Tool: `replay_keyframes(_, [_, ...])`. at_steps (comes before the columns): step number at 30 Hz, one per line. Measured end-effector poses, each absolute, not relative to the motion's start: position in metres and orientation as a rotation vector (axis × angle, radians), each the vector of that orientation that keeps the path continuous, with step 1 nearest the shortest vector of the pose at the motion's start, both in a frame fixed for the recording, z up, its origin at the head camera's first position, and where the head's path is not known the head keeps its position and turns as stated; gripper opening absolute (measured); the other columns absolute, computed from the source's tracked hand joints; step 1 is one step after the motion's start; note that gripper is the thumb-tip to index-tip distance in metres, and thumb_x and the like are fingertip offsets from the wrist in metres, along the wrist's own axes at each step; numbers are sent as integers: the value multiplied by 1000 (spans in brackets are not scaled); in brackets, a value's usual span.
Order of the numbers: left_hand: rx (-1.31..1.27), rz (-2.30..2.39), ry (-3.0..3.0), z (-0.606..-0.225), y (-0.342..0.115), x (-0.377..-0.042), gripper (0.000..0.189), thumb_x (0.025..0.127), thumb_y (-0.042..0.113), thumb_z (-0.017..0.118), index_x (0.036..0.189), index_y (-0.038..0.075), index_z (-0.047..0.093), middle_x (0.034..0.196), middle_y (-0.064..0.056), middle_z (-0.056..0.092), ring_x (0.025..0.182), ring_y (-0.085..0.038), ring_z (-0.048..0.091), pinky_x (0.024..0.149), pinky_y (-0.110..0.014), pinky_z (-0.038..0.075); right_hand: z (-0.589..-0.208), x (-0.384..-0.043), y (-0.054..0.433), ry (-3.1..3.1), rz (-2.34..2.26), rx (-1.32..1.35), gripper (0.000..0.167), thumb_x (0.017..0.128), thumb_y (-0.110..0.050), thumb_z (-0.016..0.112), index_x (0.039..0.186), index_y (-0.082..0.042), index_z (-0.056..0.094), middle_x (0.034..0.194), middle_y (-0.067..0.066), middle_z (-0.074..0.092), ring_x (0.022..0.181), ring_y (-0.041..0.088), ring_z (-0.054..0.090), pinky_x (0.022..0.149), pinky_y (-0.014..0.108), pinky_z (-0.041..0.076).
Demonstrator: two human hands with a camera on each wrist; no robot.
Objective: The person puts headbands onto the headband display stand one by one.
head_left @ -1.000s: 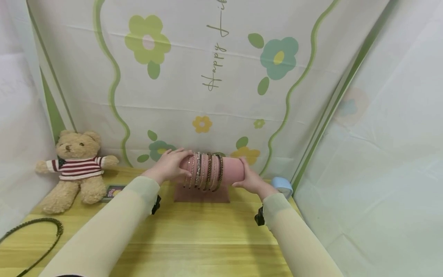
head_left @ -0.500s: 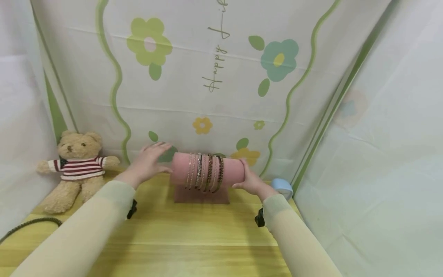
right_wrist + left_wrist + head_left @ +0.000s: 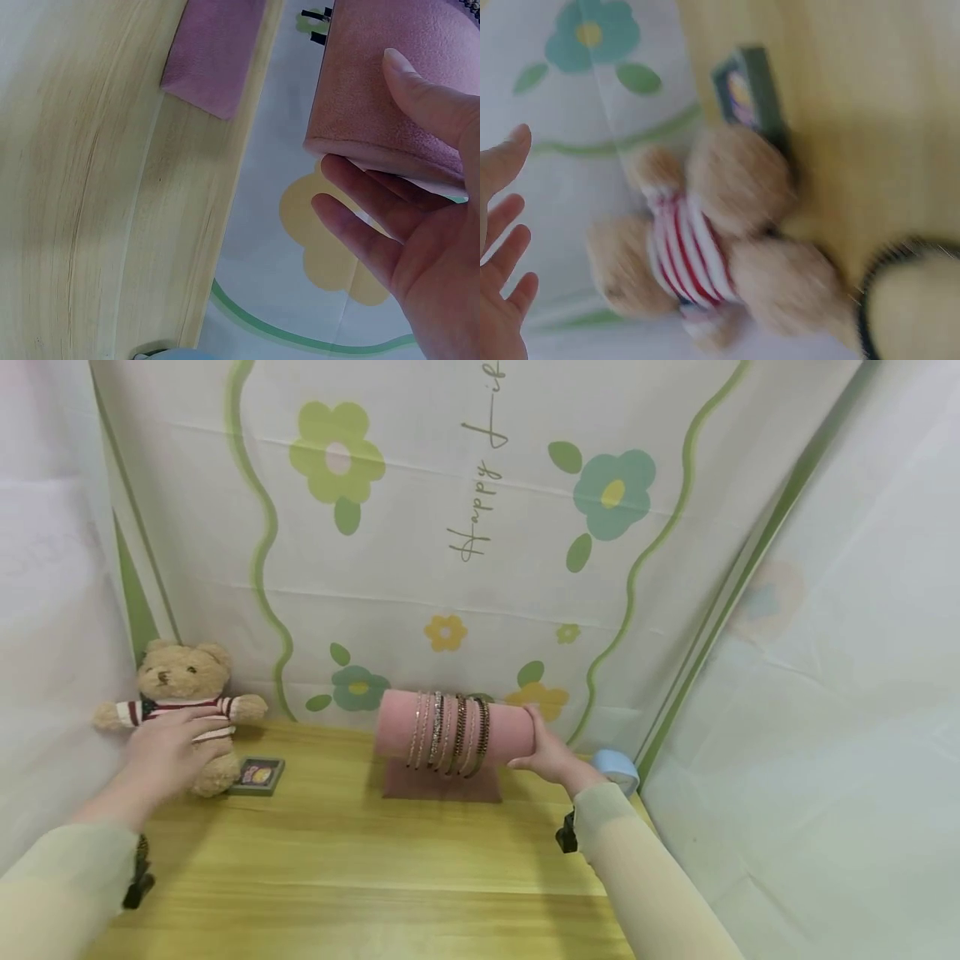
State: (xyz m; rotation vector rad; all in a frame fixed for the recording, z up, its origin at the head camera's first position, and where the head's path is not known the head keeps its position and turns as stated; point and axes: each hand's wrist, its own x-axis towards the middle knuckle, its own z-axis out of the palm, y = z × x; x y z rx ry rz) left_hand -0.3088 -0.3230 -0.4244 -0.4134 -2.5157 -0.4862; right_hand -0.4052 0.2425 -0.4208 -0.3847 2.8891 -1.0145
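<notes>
A pink velvet bracelet stand [image 3: 508, 731] with a cylindrical bar stands at the back of the table. Several beaded bracelets [image 3: 460, 735] circle the bar side by side. My right hand [image 3: 553, 756] grips the bar's right end; in the right wrist view the thumb lies on the velvet and the fingers are at the end face. My left hand [image 3: 168, 752] is in the air with fingers spread, holding nothing. Behind it sits a teddy bear [image 3: 183, 672] in a striped sweater, partly covered by the hand. A dark beaded hoop [image 3: 864, 307] lies at lower right in the left wrist view.
A small dark-framed box [image 3: 258, 775] with a colourful picture lies beside the bear. To the right of the stand is a light blue round object [image 3: 617, 767]. White flowered cloth [image 3: 405, 552] walls in the wooden table [image 3: 375, 877] at the back and sides.
My left hand has let go of the stand's left end and swung left to in front of the bear. My right hand stays on the right end; the stand keeps its place.
</notes>
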Motion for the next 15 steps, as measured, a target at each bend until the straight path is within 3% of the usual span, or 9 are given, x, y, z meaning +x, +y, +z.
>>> replay_keyframes(8, [-127, -635, -2721, -463, -385, -263, 40, 93, 15, 69, 115, -15, 58, 119, -41, 45, 105, -59, 42, 85, -74, 33, -423, -403, 246, 2886, -1024, -357, 114, 77, -16, 87, 156, -34, 7, 150, 27, 34, 127, 46, 46, 105, 61, 37])
replay_keyframes(12, [-87, -641, -2757, -487, -410, -257, 35, 85, 1, 69, 110, -20, 58, 111, -45, 48, 99, -61, 43, 80, -74, 35, -423, -402, 249, 2903, -1018, -353, 113, 77, -18, 87, 156, -33, 8, 149, 27, 35, 126, 46, 46, 104, 61, 37])
replay_keyframes(15, [-87, -641, -2823, -506, -429, -256, 40, 82, -5, 67, 115, -23, 53, 113, -49, 46, 101, -65, 41, 83, -77, 33, -423, -402, 250, 2903, -1016, -353, 112, 77, -19, 87, 156, -34, 8, 150, 25, 35, 127, 44, 45, 104, 60, 38])
